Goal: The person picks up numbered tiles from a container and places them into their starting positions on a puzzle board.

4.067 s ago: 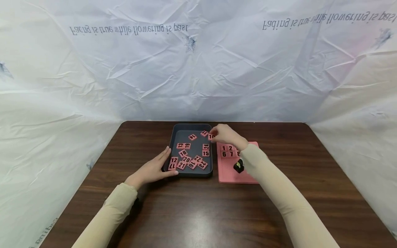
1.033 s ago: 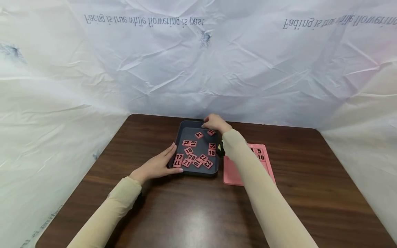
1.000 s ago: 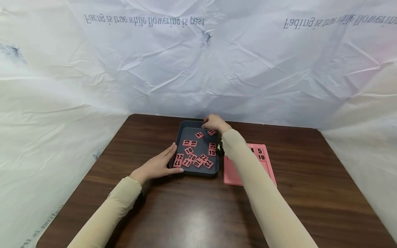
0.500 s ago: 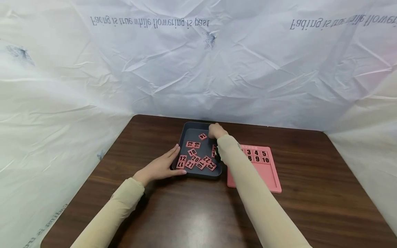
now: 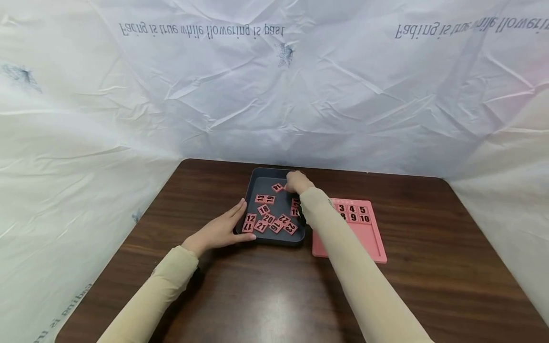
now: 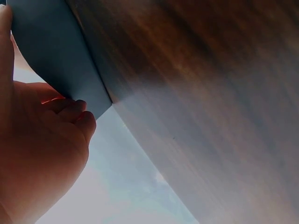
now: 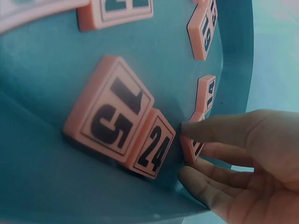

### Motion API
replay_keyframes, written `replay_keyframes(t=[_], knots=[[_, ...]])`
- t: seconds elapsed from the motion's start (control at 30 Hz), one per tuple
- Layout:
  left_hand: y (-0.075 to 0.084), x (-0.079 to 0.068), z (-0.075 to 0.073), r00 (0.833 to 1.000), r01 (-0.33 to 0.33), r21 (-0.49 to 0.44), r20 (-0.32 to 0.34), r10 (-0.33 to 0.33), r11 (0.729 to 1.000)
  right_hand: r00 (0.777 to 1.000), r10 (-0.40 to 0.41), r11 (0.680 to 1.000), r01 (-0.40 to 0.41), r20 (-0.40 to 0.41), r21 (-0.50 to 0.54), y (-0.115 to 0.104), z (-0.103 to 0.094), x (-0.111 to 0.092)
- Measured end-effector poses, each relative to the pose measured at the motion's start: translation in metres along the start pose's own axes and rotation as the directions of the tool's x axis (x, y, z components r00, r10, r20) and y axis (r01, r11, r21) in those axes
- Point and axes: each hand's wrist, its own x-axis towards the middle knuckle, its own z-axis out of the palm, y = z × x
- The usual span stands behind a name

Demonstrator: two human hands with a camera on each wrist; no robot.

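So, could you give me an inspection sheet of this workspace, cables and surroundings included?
Surface: brown wood-grain table, a light reflection near the front.
Job's things: dark tray with loose numbered tiles; pink board with tiles in two rows, partly hidden by the right sleeve.
Clutter: nothing seen.
Hands: left hand against the tray's near-left corner; right hand inside the tray, thumb and fingers around a partly hidden tile.
Cables: nothing seen.
Surroundings: crinkled white sheeting behind and at both sides, with printed lettering.

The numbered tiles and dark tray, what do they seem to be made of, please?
Numbered tiles: probably matte plastic, given even pink faces and thick, crisp edges. Dark tray: possibly coated metal or plastic, smooth and dull, with rounded corners; the look cannot settle which.
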Motion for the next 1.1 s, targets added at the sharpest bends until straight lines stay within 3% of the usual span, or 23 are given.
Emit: replay_keyframes(t=[0.17, 0.4, 0.7, 0.9, 1.1], knots=[[-0.002, 0.001, 0.003, 1.0, 0.006, 0.004, 0.015, -0.006, 1.0, 0.999, -0.044, 0.999, 0.044, -0.001, 0.01, 0.002, 0.001, -0.001], [-0.002, 0.002, 0.002, 1.0, 0.01, 0.002, 0.012, -0.01, 1.0, 0.989, -0.119, 0.99, 0.124, -0.085, 0.061, 0.004, -0.014, -0.012], [-0.003, 0.004, -0.001, 1.0, 0.011, 0.012, -0.002, -0.011, 1.0, 0.968, -0.192, 0.97, 0.212, -0.163, 0.121, 0.021, -0.039, -0.05], [-0.001, 0.002, -0.001, 1.0, 0.01, 0.0, 0.008, -0.01, 1.0, 0.952, -0.231, 0.959, 0.258, -0.201, 0.121, 0.043, -0.04, -0.078], [0.002, 0.003, 0.0, 1.0, 0.001, -0.002, 0.014, -0.001, 1.0, 0.955, -0.203, 0.964, 0.234, -0.218, 0.128, 0.062, -0.032, -0.108]])
